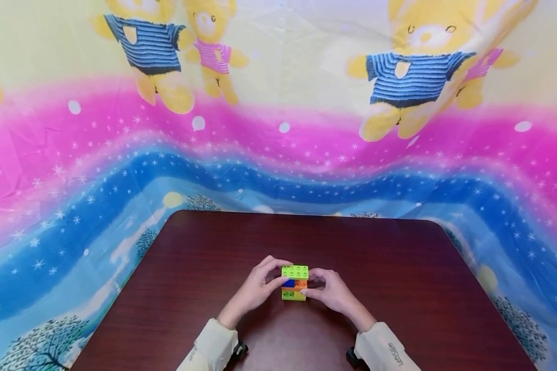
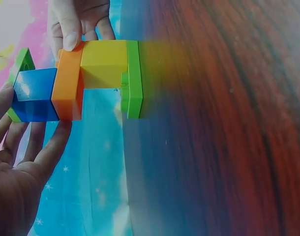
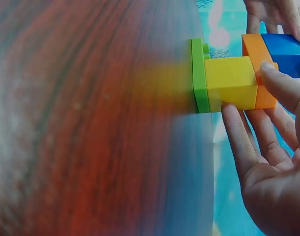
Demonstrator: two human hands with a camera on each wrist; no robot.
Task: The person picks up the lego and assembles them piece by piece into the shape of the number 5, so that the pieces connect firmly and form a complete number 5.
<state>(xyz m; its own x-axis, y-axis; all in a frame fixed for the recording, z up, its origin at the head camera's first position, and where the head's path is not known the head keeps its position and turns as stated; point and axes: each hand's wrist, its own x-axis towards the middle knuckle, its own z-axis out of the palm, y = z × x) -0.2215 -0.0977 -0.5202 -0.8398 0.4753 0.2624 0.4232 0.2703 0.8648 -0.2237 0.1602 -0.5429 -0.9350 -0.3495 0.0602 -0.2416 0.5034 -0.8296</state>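
A stack of toy building bricks stands on the dark wooden table [image 1: 376, 247] between the hands. At its bottom lies a green plate [image 2: 135, 81], with a yellow brick [image 3: 231, 83] on the right half. An orange plate [image 2: 69, 88] spans above, then a blue brick [image 2: 37, 93] at the left, topped by a light green plate [image 1: 295, 271]. My left hand [image 1: 260, 286] pinches the upper part, its thumb near the blue brick and top plate. My right hand [image 1: 331, 291] grips from the other side, thumb on the orange plate, fingers behind the yellow brick.
A bear-print cloth [image 1: 283, 154] hangs behind the table and down past its sides. Black bands [image 1: 240, 351] sit at both wrists, below pale sleeves [image 1: 215, 340]. The table's far edge runs beyond the stack.
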